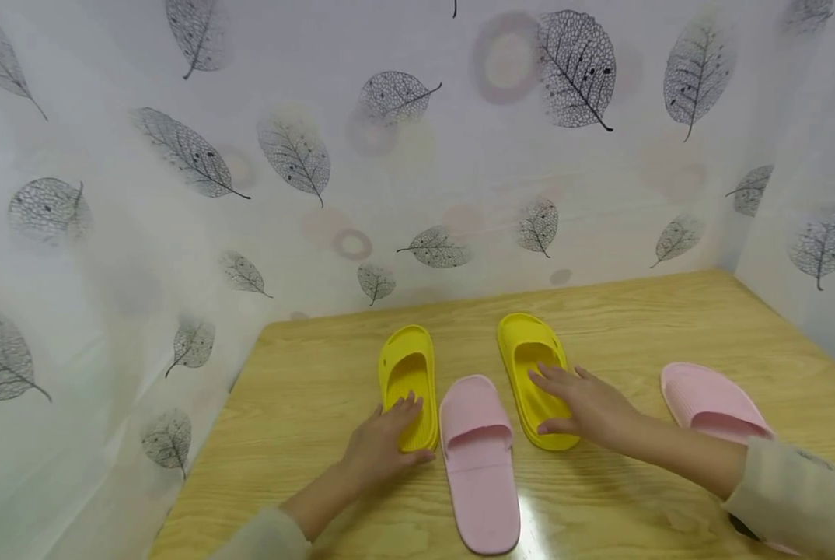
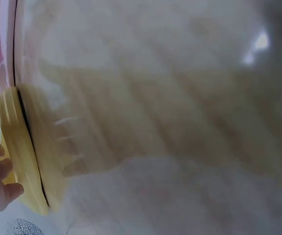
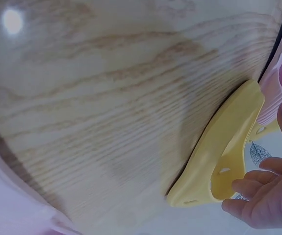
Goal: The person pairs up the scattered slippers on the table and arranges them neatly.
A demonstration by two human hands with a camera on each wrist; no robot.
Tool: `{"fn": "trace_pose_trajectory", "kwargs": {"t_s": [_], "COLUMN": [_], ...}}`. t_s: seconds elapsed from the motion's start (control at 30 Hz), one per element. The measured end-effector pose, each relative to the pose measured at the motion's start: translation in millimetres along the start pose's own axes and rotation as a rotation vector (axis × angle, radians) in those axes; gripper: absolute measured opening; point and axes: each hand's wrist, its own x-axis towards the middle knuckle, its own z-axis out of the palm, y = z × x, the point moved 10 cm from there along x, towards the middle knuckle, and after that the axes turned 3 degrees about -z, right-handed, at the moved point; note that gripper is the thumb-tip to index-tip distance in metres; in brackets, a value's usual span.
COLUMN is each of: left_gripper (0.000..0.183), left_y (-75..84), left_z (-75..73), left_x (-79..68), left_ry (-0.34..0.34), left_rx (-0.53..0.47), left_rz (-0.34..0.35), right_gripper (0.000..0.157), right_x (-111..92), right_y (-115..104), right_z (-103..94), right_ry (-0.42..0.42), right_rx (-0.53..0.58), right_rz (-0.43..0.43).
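Two yellow slippers lie toe-away on the wooden table, a left one [image 1: 407, 339] and a right one [image 1: 527, 330]. My left hand [image 1: 381, 445] is over the heel half of the left yellow slipper, fingers spread and reaching forward. Over the opening of the right yellow slipper is my right hand [image 1: 594, 406], its fingers extended and apart. In the right wrist view that hand [image 3: 273, 193] grips nothing beside the yellow slipper [image 3: 204, 152]. Whether the left fingertips touch their slipper, I cannot tell. A pink slipper [image 1: 486, 498] lies between the yellow ones, nearer me.
Another pink slipper [image 1: 711, 391] lies at the right, partly hidden by my right forearm and sleeve. Leaf-patterned sheeting [image 1: 459, 187] stands behind the wooden tabletop [image 1: 312, 373] and along both sides.
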Motion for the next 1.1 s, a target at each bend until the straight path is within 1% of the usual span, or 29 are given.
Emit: {"fn": "trace_pose_trajectory", "kwargs": {"t_s": [0.07, 0.13, 0.2, 0.3, 0.37, 0.43, 0.57, 0.63, 0.83, 0.97, 1.03, 1.1], "left_gripper": [0.078, 0.077, 0.076, 0.073, 0.071, 0.068, 0.062, 0.059, 0.050, 0.046, 0.043, 0.039], "left_y": [1.2, 2.7, 4.0, 6.5, 9.1, 12.1, 16.8, 18.6, 24.5, 27.7, 28.5, 29.7], "left_z": [3.4, 5.0, 4.6, 2.2, -0.1, -1.6, -3.2, -3.7, -5.8, -6.5, -7.1, -8.1], "left_x": [-4.8, -8.6, -11.9, -16.0, -18.3, -20.1, -22.2, -22.9, -26.6, -28.7, -28.8, -28.7], "left_ry": [-0.004, 0.008, 0.036, 0.101, 0.138, 0.164, 0.193, 0.208, 0.276, 0.306, 0.318, 0.331], "left_rx": [0.013, 0.037, 0.058, 0.095, 0.104, 0.112, 0.139, 0.166, 0.220, 0.229, 0.226, 0.227], "left_rz": [0.019, 0.044, 0.068, 0.119, 0.155, 0.191, 0.240, 0.260, 0.336, 0.373, 0.382, 0.390], "right_gripper": [0.076, 0.076, 0.076, 0.076, 0.074, 0.072, 0.067, 0.062, 0.050, 0.044, 0.039, 0.034], "right_x": [-3, -6, -9, -12, -14, -16, -20, -21, -26, -29, -30, -30], "right_y": [-2, -4, -6, -11, -13, -13, -12, -12, -15, -16, -18, -22], "right_z": [1.3, 3.1, 5.5, 9.4, 11.9, 14.1, 17.4, 17.9, 20.0, 25.5, 25.6, 23.6], "right_ry": [0.001, 0.005, 0.011, 0.027, 0.036, 0.033, 0.009, 0.001, 0.003, -0.011, 0.010, 0.048], "right_rx": [-0.042, -0.094, -0.146, -0.208, -0.218, -0.211, -0.169, -0.165, -0.195, -0.265, -0.302, -0.322], "right_rz": [-0.012, -0.029, -0.052, -0.098, -0.115, -0.112, -0.080, -0.078, -0.143, -0.187, -0.217, -0.251]}}
